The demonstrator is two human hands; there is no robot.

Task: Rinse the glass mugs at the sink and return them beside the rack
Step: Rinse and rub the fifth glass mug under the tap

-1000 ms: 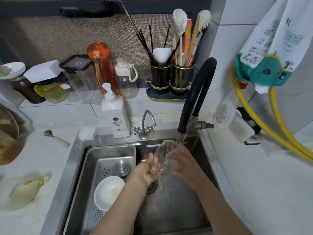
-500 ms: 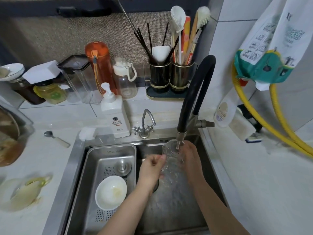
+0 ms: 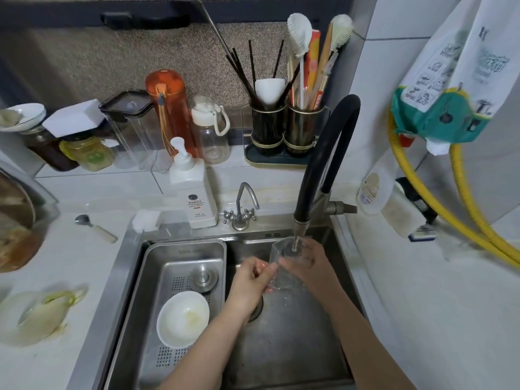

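Both hands are closed around one glass mug (image 3: 284, 266), held upright under the faucet spout (image 3: 298, 230) over the sink (image 3: 295, 339): left hand (image 3: 250, 280) gripping its side, right hand (image 3: 312, 263) cupped behind. Rinsing is judged underway; next, emptying and carrying are required.

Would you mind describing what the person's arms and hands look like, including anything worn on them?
Both forearms are bare as far as the frame shows, with no sleeves in view. The left hand and right hand carry no gloves, and no rings, watch or bracelet are visible.
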